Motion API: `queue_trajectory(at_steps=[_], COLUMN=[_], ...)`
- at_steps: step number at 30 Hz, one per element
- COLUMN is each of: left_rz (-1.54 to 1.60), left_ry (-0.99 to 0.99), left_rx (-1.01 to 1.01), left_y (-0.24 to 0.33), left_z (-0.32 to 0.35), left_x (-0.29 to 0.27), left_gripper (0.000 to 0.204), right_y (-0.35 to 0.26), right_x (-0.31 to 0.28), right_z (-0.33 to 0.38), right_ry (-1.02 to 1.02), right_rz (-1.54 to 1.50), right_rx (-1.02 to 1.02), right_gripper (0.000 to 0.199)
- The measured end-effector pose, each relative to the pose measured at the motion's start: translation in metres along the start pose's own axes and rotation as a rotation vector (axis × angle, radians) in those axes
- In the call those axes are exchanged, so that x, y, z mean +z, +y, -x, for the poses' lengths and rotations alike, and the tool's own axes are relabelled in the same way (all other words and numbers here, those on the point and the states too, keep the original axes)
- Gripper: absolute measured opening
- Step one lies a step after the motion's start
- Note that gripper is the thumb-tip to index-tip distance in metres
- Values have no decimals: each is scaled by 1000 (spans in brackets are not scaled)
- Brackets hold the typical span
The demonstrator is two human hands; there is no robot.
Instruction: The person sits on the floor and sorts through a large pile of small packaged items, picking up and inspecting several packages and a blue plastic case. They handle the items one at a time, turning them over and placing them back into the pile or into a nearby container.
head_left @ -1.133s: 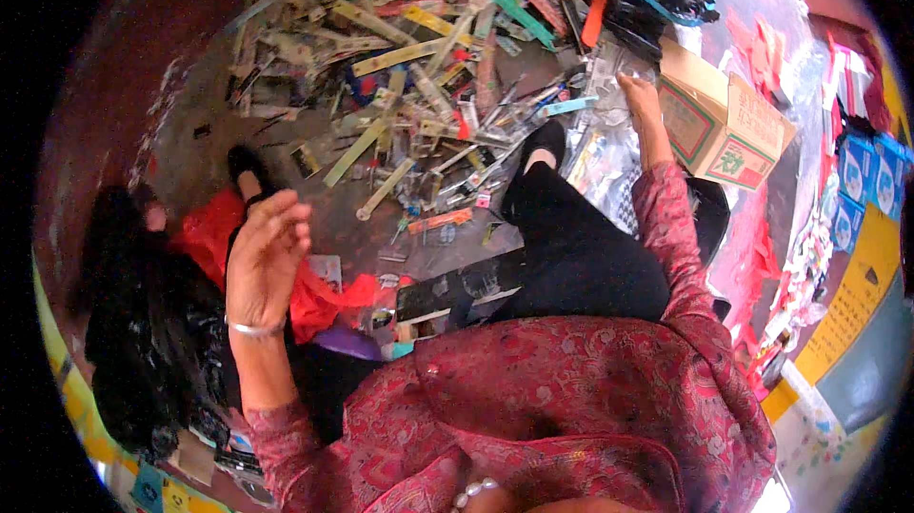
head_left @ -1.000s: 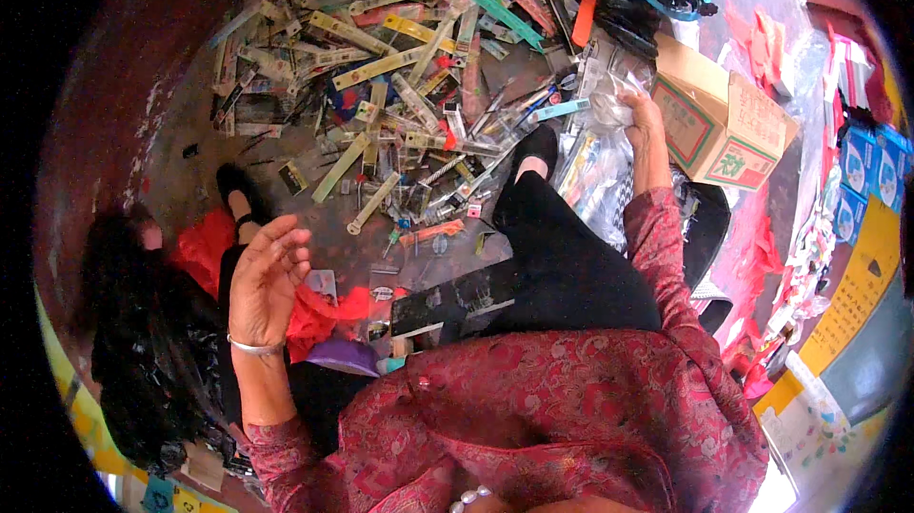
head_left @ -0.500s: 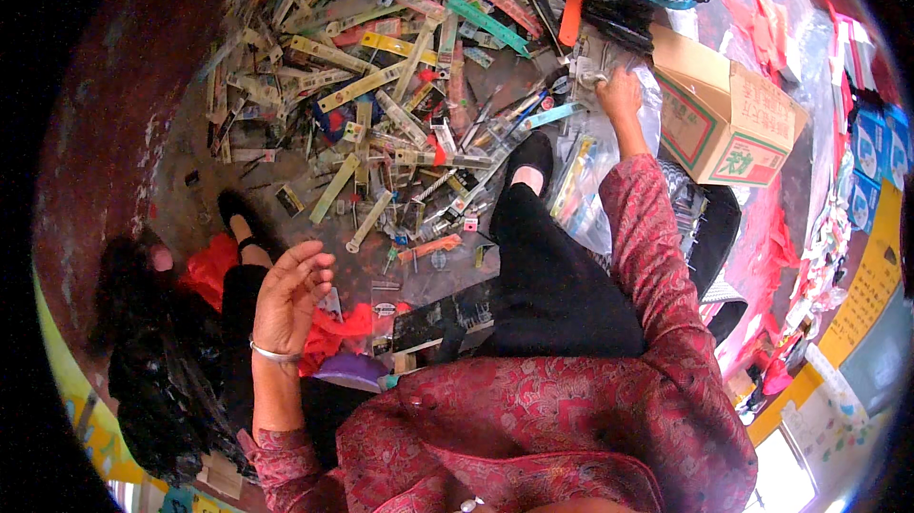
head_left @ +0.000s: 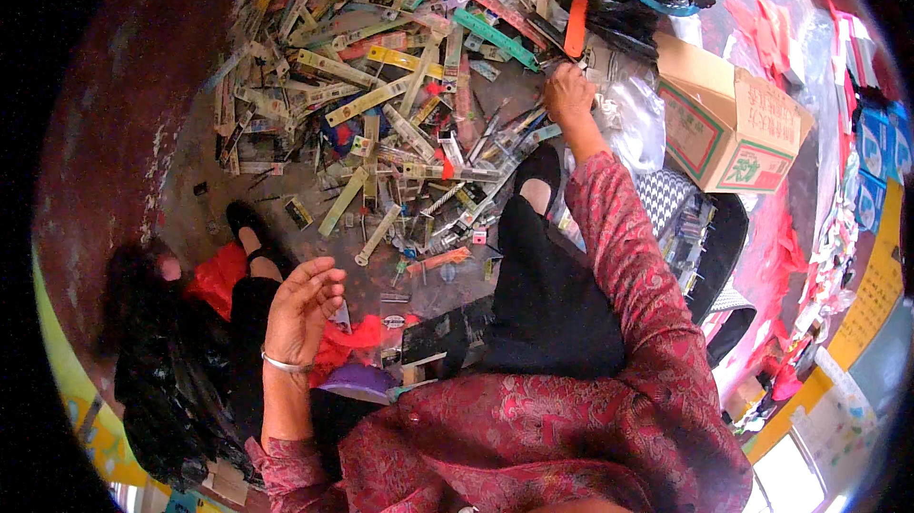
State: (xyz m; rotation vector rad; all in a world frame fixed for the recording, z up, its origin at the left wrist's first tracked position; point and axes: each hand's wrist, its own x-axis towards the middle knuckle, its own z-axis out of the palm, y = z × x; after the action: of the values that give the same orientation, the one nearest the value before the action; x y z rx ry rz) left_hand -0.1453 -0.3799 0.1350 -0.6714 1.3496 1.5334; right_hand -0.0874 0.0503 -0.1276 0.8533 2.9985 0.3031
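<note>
- Step in hand, as I judge it: picking at the near edge of the pile (head_left: 379,99) of slim packets, which lies on the floor (head_left: 200,223) left of the box (head_left: 766,118).
- Right hand (head_left: 569,94): left of the box, with the clear bag (head_left: 638,123) between; the end of a green strip (head_left: 495,37) is just beside it.
- Right fingers: bent, close together and pointing into the pile; I cannot tell whether they hold anything.
- Right arm: stretched well forward, wrist slightly bent, back of the hand up.
- Left hand (head_left: 305,308): well left of the box and nearer the body, raised near the red cloth (head_left: 357,337), its fingers loosely curled and half apart, nothing visible in them.
- Next move: seems to call for a light fingertip pinch on one loose piece, lifted clear of its overlapping neighbours; the left hand looks free to receive it.
</note>
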Motion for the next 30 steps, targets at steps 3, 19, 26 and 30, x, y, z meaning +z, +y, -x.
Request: queue_trajectory(at_steps=[3,19,26,30], left_rz=[5,488,404,442], left_ry=[-27,-302,-253,-183], left_rx=[7,-22,-5,-53], left_y=[0,0,-9,-12], left_z=[0,-1,-14,-16], left_x=[-5,28,26,21], left_gripper=[27,51,43,43], right_y=[3,-159,-114,-17], right_x=[-11,-248,-238,-136], right_z=[-9,89,60,32], right_ry=[-174,443,10,-35], right_rz=[-159,-1076,-1338,-600], right_rx=[-26,-1378,-1140,-117], right_gripper=[20,38,35,43])
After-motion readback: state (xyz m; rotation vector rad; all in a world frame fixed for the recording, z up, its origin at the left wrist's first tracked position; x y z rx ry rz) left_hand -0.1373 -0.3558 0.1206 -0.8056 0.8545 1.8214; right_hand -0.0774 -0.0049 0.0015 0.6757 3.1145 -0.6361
